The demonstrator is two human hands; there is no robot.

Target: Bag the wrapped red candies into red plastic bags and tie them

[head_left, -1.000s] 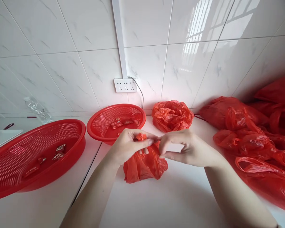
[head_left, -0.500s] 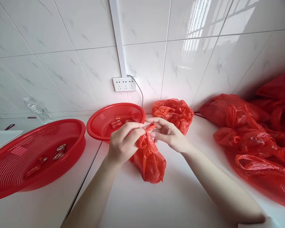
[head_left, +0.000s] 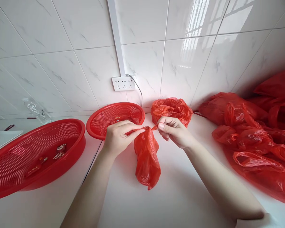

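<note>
A small red plastic bag [head_left: 147,158] hangs between my hands over the white table, its neck gathered and twisted at the top. My left hand [head_left: 120,134] pinches one end of the neck between thumb and fingers. On the other side, my right hand [head_left: 172,129] grips the other end, pulled out sideways. Whatever the bag contains is hidden by the red plastic. Just behind my left hand stands a round red plastic basket [head_left: 95,118] with a few small wrapped packets [head_left: 116,120] in it.
A larger red basket [head_left: 73,164] holding several small packets is at the left, with a clear plastic bottle [head_left: 36,110] behind it. Crumpled red bags [head_left: 172,109] lie by the wall. More red bags [head_left: 251,139] pile up at right. A wall socket [head_left: 123,83] has a cable.
My hands have moved apart, stretching the bag's two top ends outward. My right hand shifted to the right, and the bag now hangs straighter below the neck.
</note>
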